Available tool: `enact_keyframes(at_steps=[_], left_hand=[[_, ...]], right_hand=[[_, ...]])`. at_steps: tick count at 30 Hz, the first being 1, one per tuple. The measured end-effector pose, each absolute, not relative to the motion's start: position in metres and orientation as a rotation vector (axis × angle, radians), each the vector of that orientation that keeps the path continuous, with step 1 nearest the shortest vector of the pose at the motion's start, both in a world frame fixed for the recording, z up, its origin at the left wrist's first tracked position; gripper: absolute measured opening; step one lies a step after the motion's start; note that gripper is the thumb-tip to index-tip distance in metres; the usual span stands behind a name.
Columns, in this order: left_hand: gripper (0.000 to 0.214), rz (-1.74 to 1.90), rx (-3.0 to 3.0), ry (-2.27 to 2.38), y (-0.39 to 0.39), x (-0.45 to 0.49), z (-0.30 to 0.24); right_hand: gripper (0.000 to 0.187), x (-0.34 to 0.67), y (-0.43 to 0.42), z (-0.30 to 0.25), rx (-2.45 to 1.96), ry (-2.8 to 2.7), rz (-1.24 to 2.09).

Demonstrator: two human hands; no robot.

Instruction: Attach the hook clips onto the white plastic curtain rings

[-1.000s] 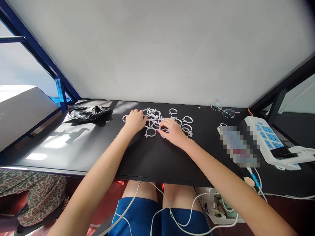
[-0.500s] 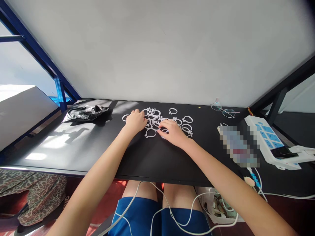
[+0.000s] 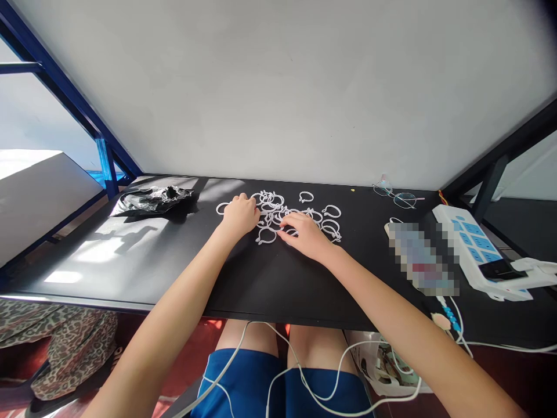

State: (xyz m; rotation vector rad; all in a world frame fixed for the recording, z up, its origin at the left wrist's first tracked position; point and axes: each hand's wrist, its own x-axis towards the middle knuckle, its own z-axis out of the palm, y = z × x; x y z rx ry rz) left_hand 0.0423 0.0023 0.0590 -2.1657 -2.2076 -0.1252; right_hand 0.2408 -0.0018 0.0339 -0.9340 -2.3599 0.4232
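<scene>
A loose pile of white plastic curtain rings (image 3: 267, 235) lies on the black desk (image 3: 270, 284). My left hand (image 3: 242, 215) rests on the pile's left side, palm down, fingers loosely bent, with the fingertips partly hidden. On the right side of the pile, my right hand (image 3: 307, 234) lies over several rings, its thumb spread from its fingers. Neither hand visibly lifts a ring. One ring (image 3: 306, 197) sits apart behind the pile, and another ring (image 3: 332, 211) lies beyond my right hand.
A crumpled black plastic bag (image 3: 156, 201) is at the back left. To the right are eyeglasses (image 3: 404, 200), a blurred phone (image 3: 420, 261) and a white power strip (image 3: 472, 241). White cables (image 3: 304, 380) cross my lap. A pale wall (image 3: 287, 93) closes off the back.
</scene>
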Motion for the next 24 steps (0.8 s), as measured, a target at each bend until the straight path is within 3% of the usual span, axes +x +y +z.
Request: enact_keyframes(at_steps=[24], left_hand=[[0.025, -0.151, -2.212, -2.213, 0.0012, 0.0422, 0.0616]], right_hand=[[0.003, 0.2414, -0.0013, 0.0329, -0.920, -2.358, 0.428]])
